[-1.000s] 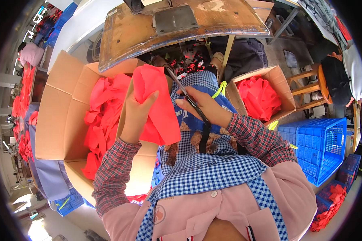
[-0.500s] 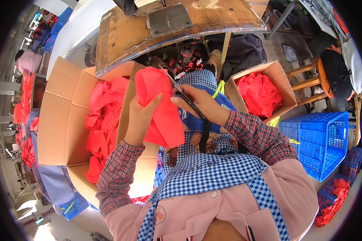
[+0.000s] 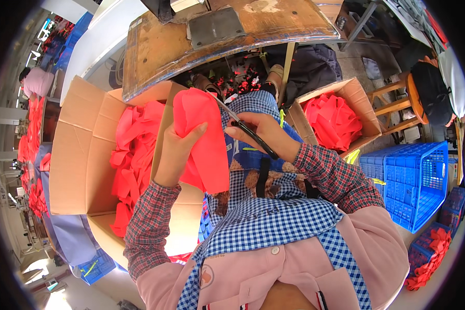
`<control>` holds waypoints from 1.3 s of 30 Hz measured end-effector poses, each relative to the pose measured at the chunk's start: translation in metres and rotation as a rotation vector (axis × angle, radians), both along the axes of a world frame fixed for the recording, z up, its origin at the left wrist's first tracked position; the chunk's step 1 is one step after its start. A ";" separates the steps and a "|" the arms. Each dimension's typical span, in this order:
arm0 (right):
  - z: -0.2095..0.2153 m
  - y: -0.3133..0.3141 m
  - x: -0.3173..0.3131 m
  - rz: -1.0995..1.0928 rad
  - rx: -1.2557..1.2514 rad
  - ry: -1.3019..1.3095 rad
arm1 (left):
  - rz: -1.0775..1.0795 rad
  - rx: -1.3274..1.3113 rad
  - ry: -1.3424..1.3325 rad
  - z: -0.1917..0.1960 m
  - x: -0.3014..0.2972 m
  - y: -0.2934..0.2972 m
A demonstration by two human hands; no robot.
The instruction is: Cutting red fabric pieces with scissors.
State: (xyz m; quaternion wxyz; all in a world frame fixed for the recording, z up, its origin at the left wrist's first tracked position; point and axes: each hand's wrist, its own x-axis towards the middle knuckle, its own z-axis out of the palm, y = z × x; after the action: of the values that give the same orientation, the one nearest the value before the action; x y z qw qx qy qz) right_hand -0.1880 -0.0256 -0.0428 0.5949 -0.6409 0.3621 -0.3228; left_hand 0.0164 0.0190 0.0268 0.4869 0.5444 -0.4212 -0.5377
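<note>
My left hand (image 3: 176,150) is closed on a red fabric piece (image 3: 201,139), the thumb pressed on its face and the fingers hidden behind it. The piece hangs upright and its lower end falls toward my lap. Black-handled scissors (image 3: 254,136) are in my right hand (image 3: 266,132), with fingers curled about the handles. The blades point up and left, and their tips reach the upper right edge of the fabric; whether they touch it I cannot tell.
A cardboard box (image 3: 80,150) with red fabric pieces (image 3: 137,150) stands at my left. A smaller carton (image 3: 367,111) at the right holds more. Blue crates (image 3: 403,181) lie beyond it. A worn wooden table (image 3: 155,57) is ahead, with red scraps (image 3: 243,80) on the floor below.
My right hand and the scissors have shifted slightly right, and the handles are turned. The left hand with the red fabric piece has moved a little left.
</note>
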 end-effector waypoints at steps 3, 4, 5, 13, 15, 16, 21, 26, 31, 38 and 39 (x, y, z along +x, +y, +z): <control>-0.002 0.001 -0.001 -0.001 -0.035 -0.007 | -0.039 0.003 -0.041 0.000 0.001 -0.002; -0.002 0.001 -0.001 0.004 -0.048 -0.007 | -0.061 0.004 -0.061 0.000 0.002 -0.003; -0.003 0.001 -0.001 0.001 -0.048 -0.008 | -0.064 0.004 -0.062 -0.001 0.002 -0.003; -0.011 -0.002 -0.008 -0.031 -0.116 0.021 | -0.172 0.150 -0.123 -0.009 0.004 -0.012; -0.013 -0.001 -0.011 -0.032 -0.100 0.060 | -0.195 0.144 -0.128 -0.010 0.004 -0.015; -0.013 -0.001 -0.012 -0.032 -0.101 0.090 | -0.211 0.151 -0.117 -0.010 0.003 -0.017; -0.009 0.003 -0.015 -0.079 0.072 0.076 | -0.205 0.160 -0.096 -0.009 0.005 -0.026; -0.011 -0.003 -0.022 -0.117 0.353 -0.217 | -0.061 0.135 0.034 0.000 0.022 -0.056; -0.037 -0.008 -0.020 -0.203 0.473 -0.157 | -0.060 0.058 0.053 0.029 0.048 -0.116; -0.069 -0.002 -0.028 -0.247 0.669 -0.278 | -0.150 -0.089 -0.024 0.056 0.059 -0.181; -0.070 -0.003 -0.028 -0.243 0.674 -0.293 | -0.166 -0.040 -0.029 0.059 0.060 -0.187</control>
State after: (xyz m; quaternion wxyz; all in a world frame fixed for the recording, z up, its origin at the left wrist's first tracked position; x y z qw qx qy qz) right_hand -0.2163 -0.0287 -0.1129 0.7752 -0.3088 0.4322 -0.3419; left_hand 0.0767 -0.1681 0.0862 0.4452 0.5054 -0.4828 -0.5597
